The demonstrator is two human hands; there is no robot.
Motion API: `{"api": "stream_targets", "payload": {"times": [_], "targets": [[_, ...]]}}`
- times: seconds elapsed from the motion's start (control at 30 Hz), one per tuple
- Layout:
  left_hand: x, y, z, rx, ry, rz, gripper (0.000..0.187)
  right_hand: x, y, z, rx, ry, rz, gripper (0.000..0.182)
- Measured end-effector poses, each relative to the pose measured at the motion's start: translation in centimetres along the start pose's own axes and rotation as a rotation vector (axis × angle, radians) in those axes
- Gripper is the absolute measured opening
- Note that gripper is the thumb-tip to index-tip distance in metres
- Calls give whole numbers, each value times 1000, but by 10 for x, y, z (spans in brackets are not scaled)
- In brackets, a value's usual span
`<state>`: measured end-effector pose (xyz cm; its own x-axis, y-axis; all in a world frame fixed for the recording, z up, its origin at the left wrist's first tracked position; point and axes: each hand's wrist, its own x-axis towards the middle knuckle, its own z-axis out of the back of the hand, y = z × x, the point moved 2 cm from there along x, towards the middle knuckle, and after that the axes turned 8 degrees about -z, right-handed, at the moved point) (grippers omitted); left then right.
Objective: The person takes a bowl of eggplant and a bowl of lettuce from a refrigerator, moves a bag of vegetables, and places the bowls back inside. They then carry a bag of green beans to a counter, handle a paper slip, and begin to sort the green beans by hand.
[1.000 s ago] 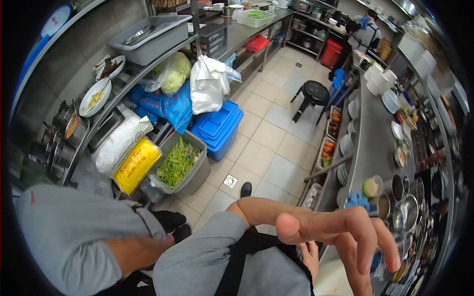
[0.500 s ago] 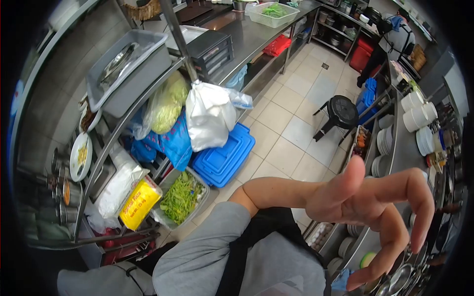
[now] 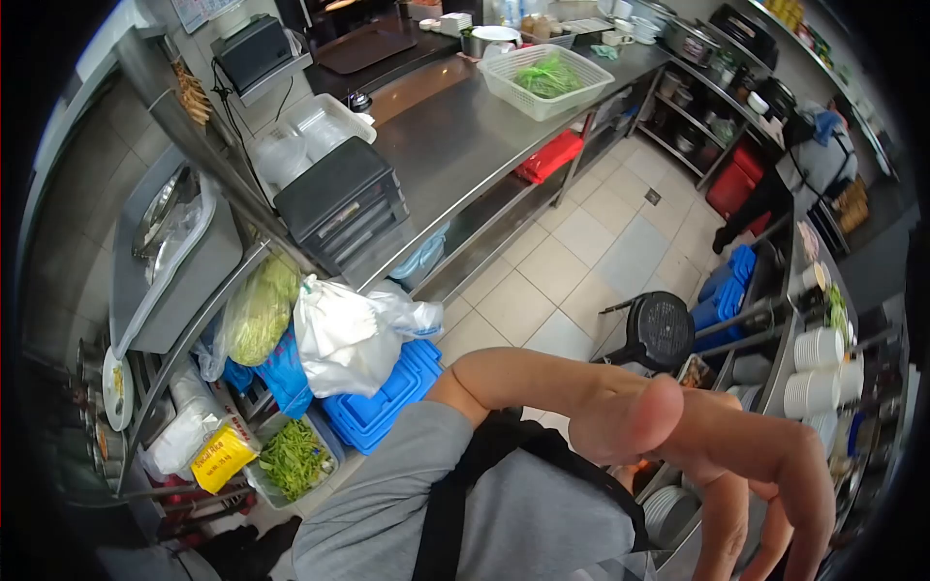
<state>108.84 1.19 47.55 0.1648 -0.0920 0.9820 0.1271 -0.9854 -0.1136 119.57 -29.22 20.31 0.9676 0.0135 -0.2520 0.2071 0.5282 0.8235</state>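
Observation:
My left hand (image 3: 736,455) reaches across my body at the lower right, close to the camera. Its thumb points towards me, and its fingers are apart and bent downward, with nothing held in them. Below and behind the hand, a stack of white plates (image 3: 668,513) stands on the right-hand shelving, partly covered by the fingers. Beyond the fingers are stacked white bowls (image 3: 812,387), with no contact that I can make out. My right hand is out of view.
A black stool (image 3: 661,327) stands on the tiled floor (image 3: 572,281). At left are a blue-lidded bin (image 3: 373,412), a white plastic bag (image 3: 339,334) and a tub of leafy greens (image 3: 294,460). A steel counter (image 3: 455,126) bears a white basket (image 3: 499,89). Another person (image 3: 814,160) stands far right.
The camera view has shifted, showing more of the counter at upper left. My left hand sits lower, and its fingers now point further down. The thumb has swung towards the camera.

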Motion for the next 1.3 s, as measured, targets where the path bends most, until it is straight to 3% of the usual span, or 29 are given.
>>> {"api": "stream_targets", "payload": {"times": [0.13, 0.3, 0.5, 0.57, 0.63, 0.7, 0.8, 0.87, 1.0, 1.1, 1.17, 1.27, 1.3], "targets": [[11, -16, 85, 69, -51, 27, 75, 141, 69, -50, -87, 156, 106, 36], [14, -44, 202, 148, -78, 99, 67, 290, 138, -163, -130, 356, 208, 37], [9, -123, 358, 371, -142, 253, 57, 426, 190, -284, -12, 625, 181, 38], [-2, -149, 412, 550, -156, 326, 36, 457, 199, -307, 124, 742, 119, 38], [-21, -170, 475, 807, -198, 471, 31, 463, 212, -308, 383, 808, -24, 39], [-44, -187, 531, 990, -409, 674, 27, 465, 241, -295, 569, 805, -130, 45], [-113, -219, 618, 1774, -299, 816, 39, 505, 268, -275, 490, 807, -103, 45], [-149, -247, 657, 2008, -494, 932, 52, 543, 290, -269, 465, 734, -76, 44], [-196, -296, 706, 2296, -712, 1155, 77, 652, 369, -279, 452, 484, 212, 38], [-202, -314, 719, 2263, -826, 1401, 77, 727, 448, -297, 246, 364, 413, 38], [-217, -318, 723, 2283, -880, 1339, 74, 779, 482, -325, 12, 317, 573, 40], [-225, -321, 719, 2245, -979, 1281, 61, 882, 467, -395, -395, 186, 996, 53], [-225, -320, 717, 2235, -1016, 1247, 58, 892, 469, -409, -378, 340, 918, 53]]}}
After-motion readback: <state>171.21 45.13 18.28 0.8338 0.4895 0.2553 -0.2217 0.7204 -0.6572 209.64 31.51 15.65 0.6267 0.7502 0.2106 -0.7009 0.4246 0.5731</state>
